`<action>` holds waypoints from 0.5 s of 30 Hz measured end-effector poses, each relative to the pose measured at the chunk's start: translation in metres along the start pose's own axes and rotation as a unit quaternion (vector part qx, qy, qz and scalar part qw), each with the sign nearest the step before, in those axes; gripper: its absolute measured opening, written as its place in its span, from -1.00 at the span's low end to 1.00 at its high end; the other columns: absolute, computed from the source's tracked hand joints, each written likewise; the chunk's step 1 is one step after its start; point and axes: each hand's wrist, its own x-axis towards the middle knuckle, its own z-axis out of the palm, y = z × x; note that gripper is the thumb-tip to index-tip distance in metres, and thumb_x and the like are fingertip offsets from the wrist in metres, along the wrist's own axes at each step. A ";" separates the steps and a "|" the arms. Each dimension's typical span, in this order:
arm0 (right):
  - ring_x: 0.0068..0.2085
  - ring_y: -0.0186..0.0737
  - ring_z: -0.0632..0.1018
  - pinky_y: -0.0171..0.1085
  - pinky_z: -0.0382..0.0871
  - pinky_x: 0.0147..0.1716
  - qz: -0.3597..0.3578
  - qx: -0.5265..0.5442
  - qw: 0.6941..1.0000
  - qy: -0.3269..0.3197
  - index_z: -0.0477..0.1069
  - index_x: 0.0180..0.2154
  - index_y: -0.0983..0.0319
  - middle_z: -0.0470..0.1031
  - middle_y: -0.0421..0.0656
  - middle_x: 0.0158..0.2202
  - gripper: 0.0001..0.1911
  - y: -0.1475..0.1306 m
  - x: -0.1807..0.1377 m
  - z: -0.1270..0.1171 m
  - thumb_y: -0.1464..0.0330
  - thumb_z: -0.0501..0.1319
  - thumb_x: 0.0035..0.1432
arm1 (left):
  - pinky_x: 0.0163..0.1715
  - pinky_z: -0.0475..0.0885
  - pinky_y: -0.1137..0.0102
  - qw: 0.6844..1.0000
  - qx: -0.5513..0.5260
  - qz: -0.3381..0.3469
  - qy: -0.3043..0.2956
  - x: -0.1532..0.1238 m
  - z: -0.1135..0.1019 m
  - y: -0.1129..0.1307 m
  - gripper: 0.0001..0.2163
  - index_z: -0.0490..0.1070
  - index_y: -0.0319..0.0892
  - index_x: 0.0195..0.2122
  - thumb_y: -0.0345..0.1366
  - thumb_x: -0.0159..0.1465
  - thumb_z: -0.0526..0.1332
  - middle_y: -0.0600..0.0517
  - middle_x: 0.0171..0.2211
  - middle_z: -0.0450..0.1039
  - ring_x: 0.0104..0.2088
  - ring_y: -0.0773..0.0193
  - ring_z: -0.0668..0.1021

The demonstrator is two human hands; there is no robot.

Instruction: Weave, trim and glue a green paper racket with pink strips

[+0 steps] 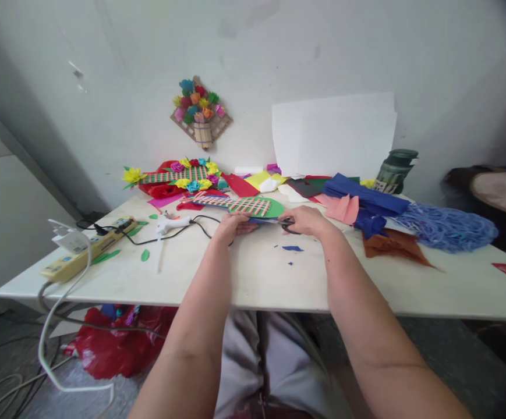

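My right hand [304, 220] is closed around the handles of a pair of scissors [288, 224], whose blades point left along the edge of a blue sheet. That blue sheet [259, 220] lies under a green paddle-shaped piece [275, 208] with a lattice of thin sticks [248, 205] on it. My left hand [237, 226] grips the near edge of the layered piece, fingers partly under it. Small blue scraps [293, 248] lie on the table just in front of my right hand.
A white glue gun [174, 224] and a yellow power strip [89, 250] with cables sit on the left. A flower-trimmed lattice piece [178, 176] lies behind. Coloured paper [366, 195], blue shredded strands [449, 226] and a green bottle [396, 171] are at right.
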 end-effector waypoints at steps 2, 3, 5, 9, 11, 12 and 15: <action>-0.23 -0.22 0.48 -0.37 0.22 -0.44 -0.009 0.017 1.000 -0.013 0.44 -0.13 -0.03 0.53 -0.27 -0.20 -0.54 0.003 0.000 -0.001 0.16 0.25 -0.18 | -0.39 0.49 0.36 1.000 0.001 -0.003 -0.008 0.001 -0.002 0.000 -0.75 0.40 -0.33 -0.22 -0.48 0.04 0.16 -0.14 -0.48 0.52 -0.40 0.13 0.58; -0.25 -0.23 0.48 -0.37 0.21 -0.45 -0.013 0.026 0.999 -0.017 0.45 -0.14 -0.03 0.53 -0.29 -0.20 -0.56 0.005 0.000 -0.001 0.16 0.25 -0.17 | -0.37 0.49 0.35 1.000 0.001 -0.006 -0.016 0.001 -0.003 0.000 -0.74 0.40 -0.33 -0.21 -0.48 0.03 0.17 -0.15 -0.47 0.52 -0.39 0.13 0.58; -0.26 -0.25 0.48 -0.38 0.22 -0.46 -0.020 0.041 0.999 -0.020 0.46 -0.17 -0.03 0.53 -0.30 -0.22 -0.59 0.007 0.000 -0.001 0.15 0.23 -0.16 | -0.33 0.48 0.33 0.999 0.002 -0.013 -0.033 0.002 -0.005 0.000 -0.71 0.40 -0.32 -0.18 -0.48 0.03 0.19 -0.17 -0.44 0.52 -0.37 0.12 0.58; -0.29 -0.26 0.48 -0.39 0.23 -0.46 -0.018 0.058 0.998 -0.021 0.49 -0.20 0.01 0.54 -0.28 -0.25 -0.60 0.009 0.000 -0.001 0.15 0.24 -0.18 | -0.29 0.48 0.32 0.998 0.006 -0.021 -0.052 0.002 -0.006 0.001 -0.69 0.39 -0.32 -0.14 -0.47 0.04 0.19 -0.18 -0.43 0.53 -0.35 0.12 0.58; -0.32 -0.28 0.48 -0.39 0.22 -0.46 -0.019 0.063 0.998 -0.016 0.50 -0.22 0.02 0.54 -0.27 -0.26 -0.61 0.009 0.000 0.000 0.16 0.24 -0.20 | -0.31 0.48 0.32 0.999 0.006 -0.019 -0.049 0.001 -0.006 0.001 -0.70 0.38 -0.33 -0.14 -0.47 0.06 0.16 -0.18 -0.43 0.53 -0.35 0.12 0.58; -0.33 -0.28 0.48 -0.39 0.22 -0.46 -0.021 0.068 0.997 -0.013 0.50 -0.22 0.03 0.54 -0.27 -0.28 -0.61 0.010 0.000 0.000 0.16 0.25 -0.20 | -0.32 0.48 0.32 0.999 0.004 -0.017 -0.047 0.001 -0.006 0.001 -0.71 0.37 -0.34 -0.14 -0.47 0.07 0.15 -0.19 -0.44 0.52 -0.36 0.12 0.58; -0.40 -0.31 0.46 -0.39 0.22 -0.47 -0.029 0.084 0.996 -0.011 0.51 -0.24 0.05 0.54 -0.27 -0.35 -0.62 0.012 -0.001 0.000 0.17 0.25 -0.21 | -0.35 0.48 0.33 0.999 0.002 -0.012 -0.038 0.000 -0.005 0.001 -0.72 0.37 -0.34 -0.15 -0.48 0.07 0.12 -0.19 -0.46 0.52 -0.37 0.11 0.58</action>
